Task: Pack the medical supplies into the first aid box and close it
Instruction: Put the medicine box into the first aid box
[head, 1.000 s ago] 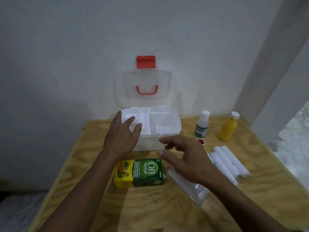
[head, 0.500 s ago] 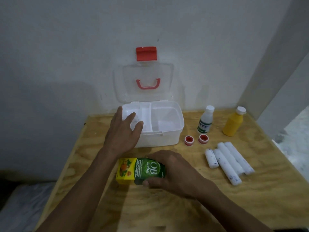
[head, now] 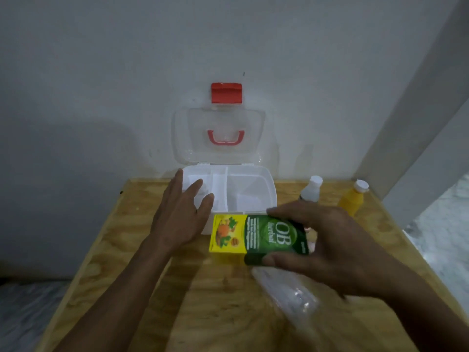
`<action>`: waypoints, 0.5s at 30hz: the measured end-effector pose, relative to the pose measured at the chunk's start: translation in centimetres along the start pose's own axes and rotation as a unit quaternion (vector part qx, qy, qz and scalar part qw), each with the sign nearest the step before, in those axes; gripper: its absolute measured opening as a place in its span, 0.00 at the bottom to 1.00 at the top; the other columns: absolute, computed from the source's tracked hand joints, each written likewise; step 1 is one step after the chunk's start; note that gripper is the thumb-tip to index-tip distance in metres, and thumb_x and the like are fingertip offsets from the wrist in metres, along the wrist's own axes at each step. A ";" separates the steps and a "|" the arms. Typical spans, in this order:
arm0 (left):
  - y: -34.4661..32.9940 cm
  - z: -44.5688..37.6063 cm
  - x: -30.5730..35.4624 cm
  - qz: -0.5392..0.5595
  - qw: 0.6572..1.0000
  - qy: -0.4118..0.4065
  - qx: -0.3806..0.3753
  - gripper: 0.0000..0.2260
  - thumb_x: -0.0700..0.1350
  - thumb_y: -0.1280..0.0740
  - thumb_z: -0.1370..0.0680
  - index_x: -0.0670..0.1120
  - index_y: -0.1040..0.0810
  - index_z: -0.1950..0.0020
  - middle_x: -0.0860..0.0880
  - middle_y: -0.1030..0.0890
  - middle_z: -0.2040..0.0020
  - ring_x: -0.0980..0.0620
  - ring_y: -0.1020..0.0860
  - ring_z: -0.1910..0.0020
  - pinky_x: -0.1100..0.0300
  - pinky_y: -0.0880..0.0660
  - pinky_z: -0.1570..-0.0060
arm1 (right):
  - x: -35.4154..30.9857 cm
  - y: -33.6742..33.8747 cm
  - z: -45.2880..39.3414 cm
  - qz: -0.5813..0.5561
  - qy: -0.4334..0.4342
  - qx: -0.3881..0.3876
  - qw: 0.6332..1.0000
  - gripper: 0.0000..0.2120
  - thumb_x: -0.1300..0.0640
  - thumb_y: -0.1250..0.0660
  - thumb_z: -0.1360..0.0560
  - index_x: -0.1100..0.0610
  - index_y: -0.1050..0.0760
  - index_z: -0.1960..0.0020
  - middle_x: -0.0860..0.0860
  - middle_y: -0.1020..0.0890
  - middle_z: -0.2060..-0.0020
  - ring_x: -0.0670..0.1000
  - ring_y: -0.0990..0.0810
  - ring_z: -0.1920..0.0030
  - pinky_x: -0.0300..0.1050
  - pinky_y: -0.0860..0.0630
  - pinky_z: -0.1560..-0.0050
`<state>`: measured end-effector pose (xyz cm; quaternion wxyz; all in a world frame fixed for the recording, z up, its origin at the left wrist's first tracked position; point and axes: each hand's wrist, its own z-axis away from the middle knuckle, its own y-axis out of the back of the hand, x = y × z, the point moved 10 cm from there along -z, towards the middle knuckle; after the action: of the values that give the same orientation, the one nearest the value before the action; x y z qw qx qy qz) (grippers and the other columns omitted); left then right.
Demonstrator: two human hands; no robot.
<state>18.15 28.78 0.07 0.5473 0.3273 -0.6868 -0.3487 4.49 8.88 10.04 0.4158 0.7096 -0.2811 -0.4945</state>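
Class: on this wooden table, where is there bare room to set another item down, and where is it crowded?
Free: the table's left strip, between its left edge and the left hand; also the near middle, between the forearms. Crowded: the right side, with the right hand gripping the green box, a clear bag, and two bottles.

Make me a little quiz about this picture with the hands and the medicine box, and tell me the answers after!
1. True or false: the first aid box has its clear lid standing open.
2. Which hand holds the green and yellow carton? A) left hand B) right hand C) neither
3. Fill in: the left hand rests on the box's ____ corner, near or far from the person?

Key
1. True. The lid leans up against the wall.
2. B. The right hand grips the carton's green end, thumb below, fingers on top.
3. Near. The palm lies on the near left corner and the fingers spread over the left compartment.
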 end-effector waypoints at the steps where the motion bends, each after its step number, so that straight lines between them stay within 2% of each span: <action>1: 0.0 0.0 -0.1 -0.001 1.000 0.000 0.003 0.27 0.64 0.45 0.21 0.55 0.36 0.25 0.50 0.52 0.20 0.49 0.51 0.21 0.48 0.44 0.27 | 0.5 1.7 -0.6 0.008 -0.005 0.024 1.000 0.34 0.31 0.28 0.35 0.47 0.24 0.34 0.39 0.19 0.46 0.38 0.22 0.47 0.31 0.27 0.50; 3: -0.1 0.0 -0.1 -0.003 1.000 0.000 0.010 0.27 0.64 0.46 0.22 0.55 0.35 0.25 0.50 0.52 0.20 0.48 0.50 0.21 0.47 0.42 0.27 | 1.5 4.3 -2.5 0.033 -0.018 0.054 0.998 0.33 0.33 0.28 0.35 0.49 0.23 0.35 0.41 0.18 0.47 0.41 0.21 0.50 0.32 0.26 0.51; 6: 0.0 0.1 0.1 -0.005 1.000 0.003 0.016 0.26 0.63 0.45 0.21 0.54 0.34 0.26 0.50 0.51 0.20 0.48 0.49 0.21 0.47 0.42 0.27 | 3.1 6.0 -5.9 0.084 -0.025 0.064 0.994 0.33 0.37 0.27 0.34 0.52 0.24 0.34 0.47 0.18 0.44 0.46 0.21 0.47 0.40 0.26 0.48; 9: 0.2 0.1 0.1 -0.010 1.000 0.005 0.017 0.26 0.63 0.45 0.21 0.55 0.34 0.26 0.51 0.51 0.20 0.48 0.49 0.22 0.48 0.42 0.28 | 4.4 4.9 -9.6 0.133 -0.032 0.017 0.990 0.33 0.39 0.26 0.32 0.53 0.25 0.32 0.50 0.19 0.41 0.48 0.23 0.47 0.41 0.26 0.50; 13: 0.1 0.0 -0.1 -0.009 1.000 0.005 0.017 0.26 0.64 0.45 0.22 0.55 0.33 0.26 0.51 0.51 0.20 0.48 0.48 0.22 0.48 0.41 0.28 | 5.7 2.3 -13.4 0.207 -0.053 -0.050 0.976 0.34 0.38 0.25 0.34 0.53 0.26 0.33 0.51 0.21 0.41 0.52 0.23 0.44 0.50 0.23 0.46; 15: -0.1 0.0 -0.2 -0.016 1.000 0.005 0.017 0.27 0.65 0.46 0.22 0.56 0.34 0.26 0.52 0.51 0.20 0.48 0.47 0.22 0.47 0.40 0.29 | 6.0 0.8 -14.6 0.234 -0.050 -0.069 0.968 0.34 0.36 0.26 0.35 0.52 0.25 0.34 0.51 0.21 0.43 0.53 0.24 0.45 0.51 0.23 0.47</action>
<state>18.20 28.87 -0.05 0.5397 0.3493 -0.6842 -0.3445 20.28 8.23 10.33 0.5535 0.5678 -0.4249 -0.4368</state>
